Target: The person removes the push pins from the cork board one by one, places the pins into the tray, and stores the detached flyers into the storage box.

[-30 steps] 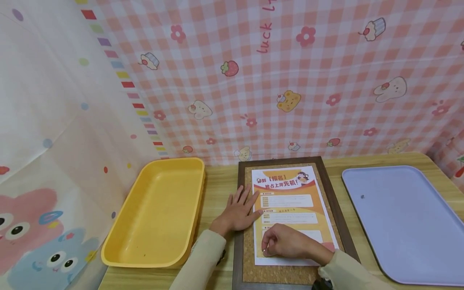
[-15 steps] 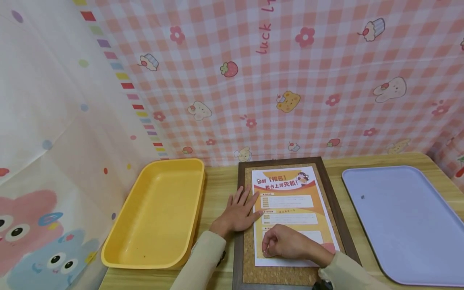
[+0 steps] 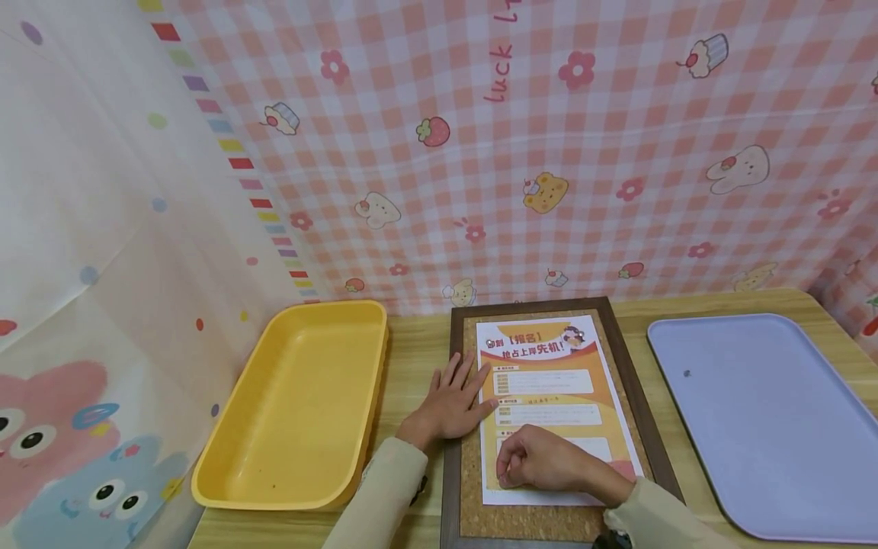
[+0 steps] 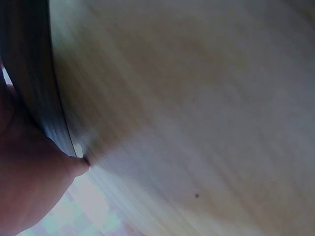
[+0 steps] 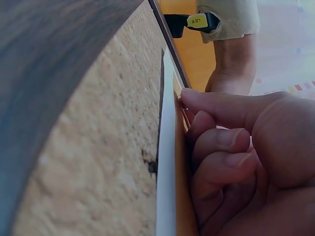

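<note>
A printed orange-and-white sheet lies on a cork board with a dark wooden frame. My left hand rests flat with spread fingers over the frame's left side and the sheet's left edge. At the sheet's lower left, my right hand has its thumb and index finger pinching a tiny shiny pushpin against the paper. Most of that pushpin is hidden by the fingertips. The right hand's other fingers are curled against the sheet. Small shiny spots show near the sheet's top corners.
A yellow tray stands left of the board on the wooden table. To the right is a pale purple tray with one small pushpin-like piece on it. A pink checked cloth hangs behind the table.
</note>
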Action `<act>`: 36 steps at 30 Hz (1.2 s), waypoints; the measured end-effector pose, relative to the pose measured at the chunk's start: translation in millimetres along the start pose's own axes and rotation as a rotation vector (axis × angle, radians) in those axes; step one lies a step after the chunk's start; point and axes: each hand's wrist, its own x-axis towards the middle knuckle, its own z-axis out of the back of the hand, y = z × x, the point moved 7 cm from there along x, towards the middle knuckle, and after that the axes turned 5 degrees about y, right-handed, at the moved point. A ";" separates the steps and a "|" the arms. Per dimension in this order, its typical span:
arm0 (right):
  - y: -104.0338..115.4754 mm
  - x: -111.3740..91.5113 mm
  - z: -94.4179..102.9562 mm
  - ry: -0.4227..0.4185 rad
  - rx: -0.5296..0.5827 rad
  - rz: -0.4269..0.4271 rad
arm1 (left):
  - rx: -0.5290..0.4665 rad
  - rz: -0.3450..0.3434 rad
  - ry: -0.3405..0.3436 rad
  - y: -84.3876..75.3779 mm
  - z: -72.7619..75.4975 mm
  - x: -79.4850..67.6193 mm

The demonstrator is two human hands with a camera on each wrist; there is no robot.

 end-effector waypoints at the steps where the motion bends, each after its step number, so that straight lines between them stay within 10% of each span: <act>1: -0.1 -0.2 0.0 -0.001 0.004 0.001 | 0.004 0.000 -0.002 -0.9 1.0 -0.8; 36: -1.7 0.0 0.8 -0.010 -0.031 0.064 | -0.011 -0.002 -0.001 -2.6 2.2 -3.6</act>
